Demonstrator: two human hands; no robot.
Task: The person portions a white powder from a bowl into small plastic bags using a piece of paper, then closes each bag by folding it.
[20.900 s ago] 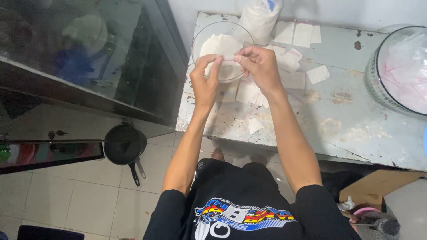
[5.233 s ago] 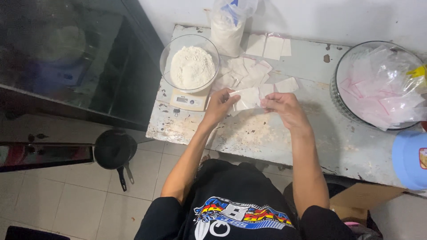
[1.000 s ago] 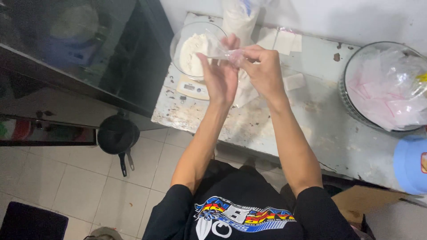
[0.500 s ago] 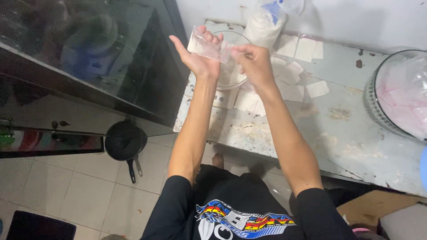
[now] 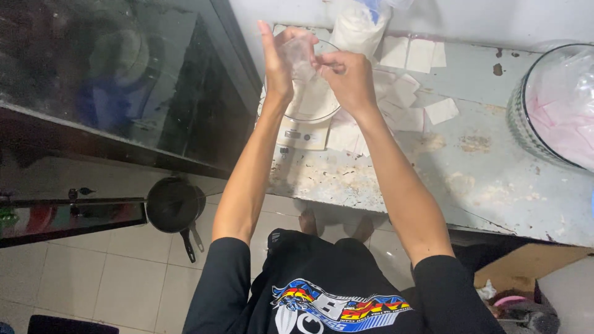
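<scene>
Between both hands (image 5: 315,68), clear bag (image 5: 298,52).

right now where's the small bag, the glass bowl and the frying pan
small bag (image 5: 299,54), head view, on the clear film between both hands
glass bowl (image 5: 309,116), head view, on its near rim
frying pan (image 5: 172,204), head view, on the dark pan bottom, on the floor

Both hands are raised over the glass bowl (image 5: 309,105) near the bench's (image 5: 470,179) left edge: the left hand (image 5: 278,65) and right hand (image 5: 348,77) pinch a small clear plastic bag (image 5: 299,54) between them. The bowl sits on a white scale (image 5: 301,132), with white paper squares (image 5: 421,55) along the far edge.
</scene>
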